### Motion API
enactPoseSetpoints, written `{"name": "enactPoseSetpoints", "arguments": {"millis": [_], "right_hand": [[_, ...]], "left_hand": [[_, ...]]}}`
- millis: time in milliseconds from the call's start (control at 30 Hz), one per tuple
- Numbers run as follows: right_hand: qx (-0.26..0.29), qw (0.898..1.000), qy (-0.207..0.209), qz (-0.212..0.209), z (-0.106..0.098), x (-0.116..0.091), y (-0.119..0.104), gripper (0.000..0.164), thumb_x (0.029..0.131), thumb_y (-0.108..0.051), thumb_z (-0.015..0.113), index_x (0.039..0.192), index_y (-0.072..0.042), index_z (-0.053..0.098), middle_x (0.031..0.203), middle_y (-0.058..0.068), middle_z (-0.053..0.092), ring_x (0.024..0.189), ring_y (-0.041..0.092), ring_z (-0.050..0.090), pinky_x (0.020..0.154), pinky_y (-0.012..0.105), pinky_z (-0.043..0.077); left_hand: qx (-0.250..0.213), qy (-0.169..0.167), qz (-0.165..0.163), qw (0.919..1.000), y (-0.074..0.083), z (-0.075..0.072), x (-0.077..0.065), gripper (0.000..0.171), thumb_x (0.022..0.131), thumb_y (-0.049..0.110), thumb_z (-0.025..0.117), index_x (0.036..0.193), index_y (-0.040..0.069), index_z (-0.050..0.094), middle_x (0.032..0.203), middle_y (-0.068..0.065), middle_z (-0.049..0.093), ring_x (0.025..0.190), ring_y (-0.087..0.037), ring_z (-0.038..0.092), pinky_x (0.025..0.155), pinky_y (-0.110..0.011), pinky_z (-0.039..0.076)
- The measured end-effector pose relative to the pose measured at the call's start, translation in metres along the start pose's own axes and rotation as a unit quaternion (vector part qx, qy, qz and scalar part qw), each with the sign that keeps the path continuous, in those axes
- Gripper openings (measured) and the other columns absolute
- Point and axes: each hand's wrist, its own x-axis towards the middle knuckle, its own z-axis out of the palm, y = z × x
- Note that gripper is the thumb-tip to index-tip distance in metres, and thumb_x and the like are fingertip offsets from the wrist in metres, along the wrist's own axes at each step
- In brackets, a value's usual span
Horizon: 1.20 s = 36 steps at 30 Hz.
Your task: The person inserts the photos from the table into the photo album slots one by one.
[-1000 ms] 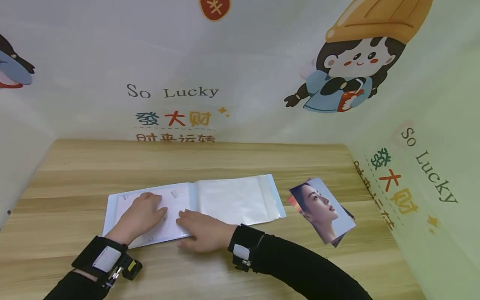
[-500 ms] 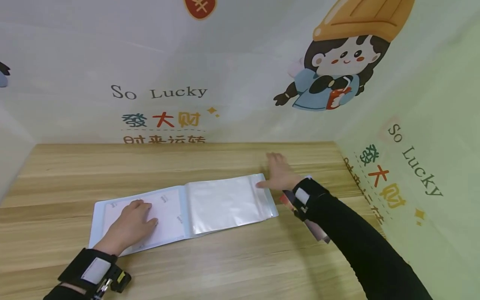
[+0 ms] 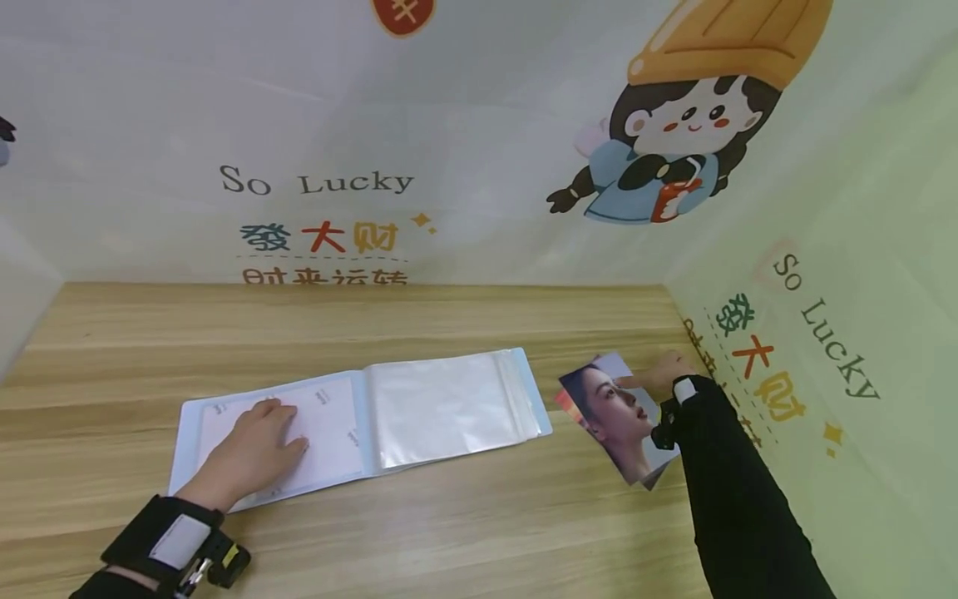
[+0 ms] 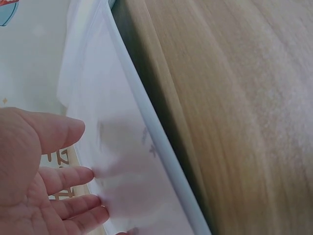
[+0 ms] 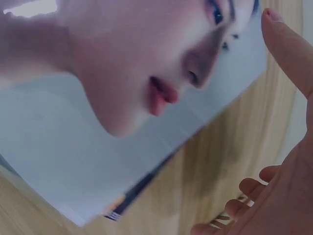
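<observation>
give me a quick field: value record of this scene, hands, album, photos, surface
left hand: rests flat, fingers straight, on the album's left page
right hand: at the far right edge of the top photo, thumb touching it, no grip visible
album: open, lying flat, empty clear sleeves on the right page
photos: small stack right of the album, portrait print on top, face up
table: light wood grain
backdrop: printed cartoon sheet behind and to the right

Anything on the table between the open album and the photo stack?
Nothing: the head view shows bare table between the album and the photo stack.
</observation>
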Motion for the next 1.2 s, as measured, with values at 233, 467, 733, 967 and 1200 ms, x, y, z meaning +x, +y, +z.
{"name": "enactPoseSetpoints", "arguments": {"millis": [233,467,733,967,1200], "right_hand": [[0.007,0.999,-0.001,0.037,0.022,-0.003,-0.004,0.138,0.050,-0.076,0.067,0.131,0.021,0.012,0.127,0.043,0.022,0.117,0.056,0.026,0.093,0.059,0.031],[-0.002,0.999,0.023,0.033,0.021,-0.008,-0.019,0.115,0.063,-0.059,0.072,0.126,0.022,0.019,0.120,0.040,0.030,0.109,0.049,0.035,0.090,0.053,0.034],[-0.047,0.998,0.048,0.006,0.021,0.002,-0.031,0.093,0.065,-0.049,0.074,0.113,0.023,0.041,0.107,0.034,0.047,0.095,0.038,0.048,0.082,0.042,0.043],[-0.052,0.996,0.061,-0.030,0.021,0.000,-0.032,0.067,0.065,-0.044,0.076,0.092,0.013,0.056,0.088,0.022,0.057,0.081,0.030,0.054,0.071,0.038,0.047],[-0.015,0.996,0.078,-0.033,0.015,0.003,-0.029,0.086,0.064,-0.038,0.077,0.110,0.024,0.039,0.108,0.037,0.044,0.100,0.044,0.046,0.083,0.045,0.044]], "left_hand": [[0.003,0.004,0.020,0.9998,0.001,-0.002,0.001,0.052,0.083,0.018,0.061,0.119,-0.016,0.048,0.126,-0.039,0.036,0.116,-0.053,0.033,0.094,-0.061,0.029],[0.009,-0.002,0.013,0.9999,0.001,-0.004,-0.002,0.053,0.084,0.020,0.061,0.120,-0.016,0.047,0.127,-0.039,0.035,0.115,-0.054,0.033,0.091,-0.063,0.031],[0.006,-0.006,0.002,1.0000,0.000,-0.004,-0.006,0.054,0.084,0.019,0.061,0.122,-0.016,0.046,0.129,-0.040,0.033,0.117,-0.054,0.031,0.092,-0.063,0.029],[0.006,-0.001,0.006,1.0000,0.000,-0.004,-0.007,0.053,0.084,0.020,0.060,0.120,-0.016,0.047,0.127,-0.040,0.034,0.116,-0.054,0.033,0.091,-0.063,0.030],[0.002,0.001,0.006,1.0000,0.000,-0.003,-0.006,0.052,0.085,0.019,0.059,0.120,-0.016,0.047,0.128,-0.039,0.034,0.118,-0.053,0.032,0.094,-0.062,0.028]]}}
